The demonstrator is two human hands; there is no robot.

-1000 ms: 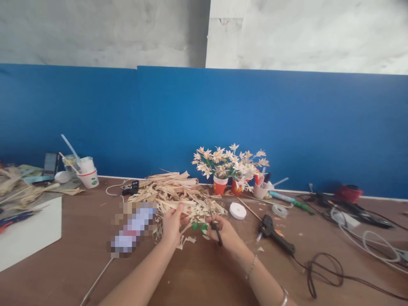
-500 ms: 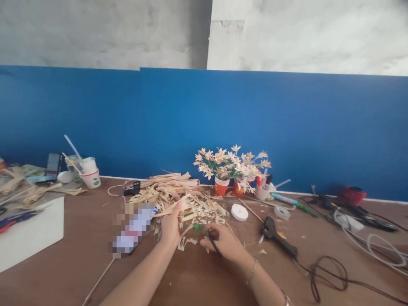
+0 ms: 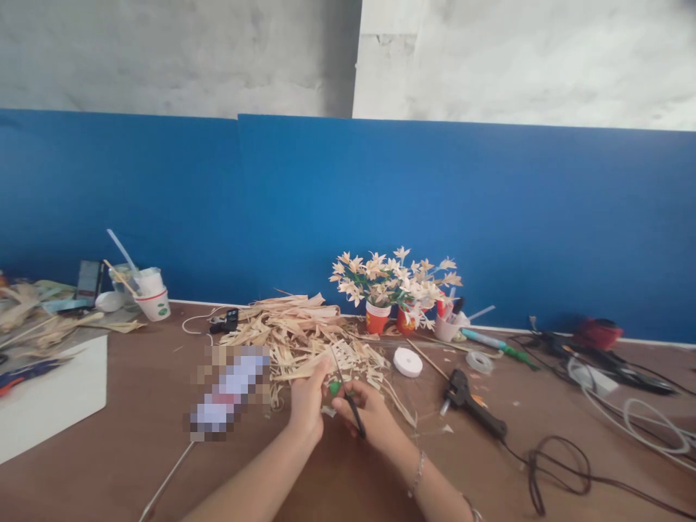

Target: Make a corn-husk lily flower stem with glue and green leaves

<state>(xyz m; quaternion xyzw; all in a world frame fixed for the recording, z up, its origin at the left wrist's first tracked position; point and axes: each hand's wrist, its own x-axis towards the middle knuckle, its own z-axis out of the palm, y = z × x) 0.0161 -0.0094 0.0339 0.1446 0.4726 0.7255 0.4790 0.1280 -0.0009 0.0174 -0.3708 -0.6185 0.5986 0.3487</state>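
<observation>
My left hand [image 3: 308,399] is closed on a pale dried husk strip [image 3: 298,368] in front of the husk pile [image 3: 288,319]. In my right hand [image 3: 367,413] are black-handled scissors [image 3: 354,415], their blades pointing up and away beside the left fingertips. A small green item [image 3: 334,388] shows between the two hands; what it is and what bears it I cannot make out. Beyond the hands lie many cut husk scraps [image 3: 375,359].
Flowers in red cups [image 3: 377,319] stand at the back. A white roll [image 3: 407,362] and a black glue gun [image 3: 473,406] lie to the right. A blurred-out device [image 3: 228,395] with a cable lies left. Cables run along the far right.
My left hand has moved right and slightly nearer with the strip. The scissors, now more plainly seen, have their blades up close to the left fingers.
</observation>
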